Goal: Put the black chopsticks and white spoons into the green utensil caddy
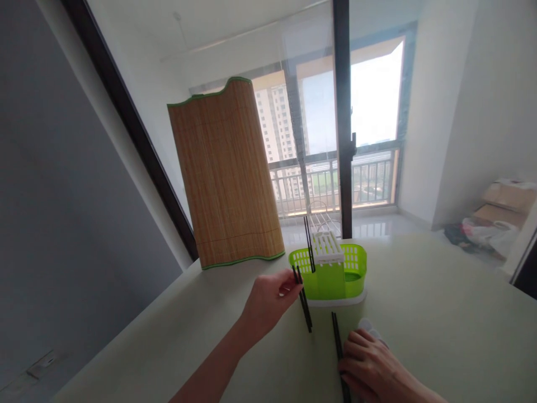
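Pinching a first black pair of chopsticks (305,306) between thumb and fingertips of the left hand (271,299), just near-left of the green basket (330,284); holding both sticks at a steep slant, long axes almost parallel, upper ends leaning left beside the basket's left end, lower ends reaching nearer and slightly right; and now, on the basket's near side, resting the right hand (371,361) at a second black pair (337,336), fingers curled and bunched together, not telling whether gripping or merely covering; aiming those far ends at the basket, long axis running back toward the camera; at the basket's near right, spotting a white item (371,325), partly hidden; also seeing a third black pair (309,243) standing nearly upright at the basket's left end, beside the white slotted rack (328,249); and, left of the basket, showing a bamboo mat (224,173).
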Demonstrator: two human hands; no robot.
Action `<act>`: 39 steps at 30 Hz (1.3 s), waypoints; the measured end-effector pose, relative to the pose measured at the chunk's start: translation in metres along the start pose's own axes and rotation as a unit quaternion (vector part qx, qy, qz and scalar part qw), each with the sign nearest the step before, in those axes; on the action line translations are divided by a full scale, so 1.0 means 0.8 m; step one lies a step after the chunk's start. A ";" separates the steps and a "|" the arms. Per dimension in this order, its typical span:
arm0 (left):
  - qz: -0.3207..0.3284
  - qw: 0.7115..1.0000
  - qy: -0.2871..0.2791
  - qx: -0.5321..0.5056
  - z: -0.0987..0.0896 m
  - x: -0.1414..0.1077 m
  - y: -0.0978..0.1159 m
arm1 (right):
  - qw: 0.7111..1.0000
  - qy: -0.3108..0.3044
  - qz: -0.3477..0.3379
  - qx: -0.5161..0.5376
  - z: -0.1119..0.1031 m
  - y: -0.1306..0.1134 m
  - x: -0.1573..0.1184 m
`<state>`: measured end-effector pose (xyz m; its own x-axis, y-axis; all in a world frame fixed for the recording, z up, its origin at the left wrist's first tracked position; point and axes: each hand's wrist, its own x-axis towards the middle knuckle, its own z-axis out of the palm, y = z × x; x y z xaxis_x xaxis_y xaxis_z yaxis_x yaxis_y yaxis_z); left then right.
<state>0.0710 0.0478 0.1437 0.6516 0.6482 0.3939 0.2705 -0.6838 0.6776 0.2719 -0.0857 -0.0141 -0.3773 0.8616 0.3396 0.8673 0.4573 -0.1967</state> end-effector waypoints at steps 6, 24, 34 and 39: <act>0.012 1.000 0.017 0.009 -0.009 0.014 -0.009 | 1.000 -0.001 0.010 -0.007 0.004 -0.001 0.001; 0.011 0.996 0.089 0.017 -0.015 0.188 -0.050 | 0.996 0.072 -0.029 -0.046 0.028 0.015 0.000; -0.035 0.996 0.037 0.076 0.037 0.204 -0.093 | 0.981 0.173 -0.069 -0.055 0.048 0.028 0.005; -0.044 0.992 0.037 0.110 0.042 0.204 -0.102 | 0.977 0.190 -0.080 -0.057 0.056 0.030 0.004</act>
<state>0.1789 0.1981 0.1319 0.5676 0.7258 0.3887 0.4770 -0.6747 0.5633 0.2768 -0.0619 -0.0590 -0.3819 0.6265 0.6795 0.8458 0.5332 -0.0163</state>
